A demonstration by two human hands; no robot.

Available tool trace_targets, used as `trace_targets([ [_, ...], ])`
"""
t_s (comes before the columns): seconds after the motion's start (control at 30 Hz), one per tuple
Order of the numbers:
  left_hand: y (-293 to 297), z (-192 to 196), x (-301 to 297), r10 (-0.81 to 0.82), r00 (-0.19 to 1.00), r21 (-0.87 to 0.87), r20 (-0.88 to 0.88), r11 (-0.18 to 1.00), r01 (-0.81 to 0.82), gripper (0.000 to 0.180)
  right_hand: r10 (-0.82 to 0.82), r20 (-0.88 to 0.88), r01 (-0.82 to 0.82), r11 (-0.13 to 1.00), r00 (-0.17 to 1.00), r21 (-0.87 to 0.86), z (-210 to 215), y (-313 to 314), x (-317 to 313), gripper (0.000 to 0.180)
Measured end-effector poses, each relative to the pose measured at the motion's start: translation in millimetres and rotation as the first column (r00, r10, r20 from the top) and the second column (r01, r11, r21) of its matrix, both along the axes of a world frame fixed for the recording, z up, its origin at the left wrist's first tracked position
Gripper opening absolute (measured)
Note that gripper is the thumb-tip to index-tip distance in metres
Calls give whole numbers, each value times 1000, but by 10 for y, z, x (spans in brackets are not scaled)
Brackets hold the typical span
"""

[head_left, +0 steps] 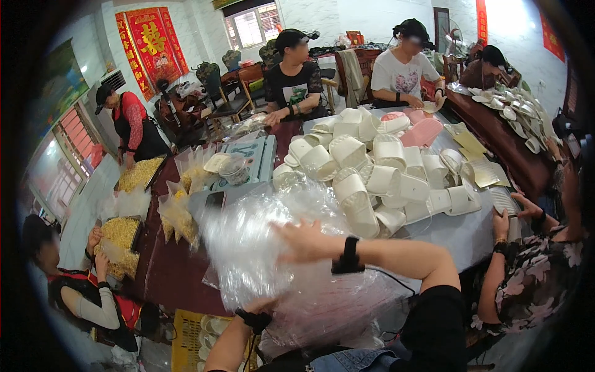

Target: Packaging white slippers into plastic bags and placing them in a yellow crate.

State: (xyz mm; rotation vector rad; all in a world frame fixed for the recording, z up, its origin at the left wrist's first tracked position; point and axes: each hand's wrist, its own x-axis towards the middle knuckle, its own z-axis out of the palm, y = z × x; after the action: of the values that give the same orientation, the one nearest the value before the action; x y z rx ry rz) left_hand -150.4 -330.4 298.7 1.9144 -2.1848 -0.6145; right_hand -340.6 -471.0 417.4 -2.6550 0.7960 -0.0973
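Note:
A clear plastic bag or sheet (238, 251), smeared by motion, spreads in front of me above a pile of plastic bags (338, 313). Across its right side reaches my right hand (307, 240), partly blurred, its fingers looking stretched apart against the plastic. My left hand (263, 304) is low at the near edge of that plastic, which hides its fingers, so its grip does not show. Beyond the plastic rises a heap of white slippers (356, 201), with a few pink slippers (423, 132) at its far side.
Left of the plastic lie a phone (215, 199), a grey-green scale (248, 155) with a clear tub (233, 168), and filled bags (176, 214). Trays of yellow pieces (121, 239) are farther left. A yellow crate (186, 338) sits low. Several people work around the tables.

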Motion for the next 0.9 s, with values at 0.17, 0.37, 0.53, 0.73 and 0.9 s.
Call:
trace_targets([
  [0.17, -45, -9, -22, -33, 999, -12, 9, 999, 33, 83, 221, -133, -249, 935, 966, -254, 62, 544, -116, 95],
  [0.37, -39, -6, 10, -46, 999, -30, 24, 998, 46, 84, -262, 337, 309, 947, 904, -92, -279, -696, -142, 92],
  [0.53, -136, 19, -61, -71, 996, 10, 53, 997, 71, 82, -449, 125, 455, 890, 885, -29, -301, -1454, -335, 94],
  [0.73, 0, -156, 235, -66, 91, -36, -994, 953, 301, 85, 26, 147, -60, 971, 989, 232, -81, -420, 13, 105],
  [0.9, 275, -111, 171, 22, 65, 40, -998, 954, 296, 86, 277, 30, -250, 904, 960, -346, -37, 577, -354, 91],
])
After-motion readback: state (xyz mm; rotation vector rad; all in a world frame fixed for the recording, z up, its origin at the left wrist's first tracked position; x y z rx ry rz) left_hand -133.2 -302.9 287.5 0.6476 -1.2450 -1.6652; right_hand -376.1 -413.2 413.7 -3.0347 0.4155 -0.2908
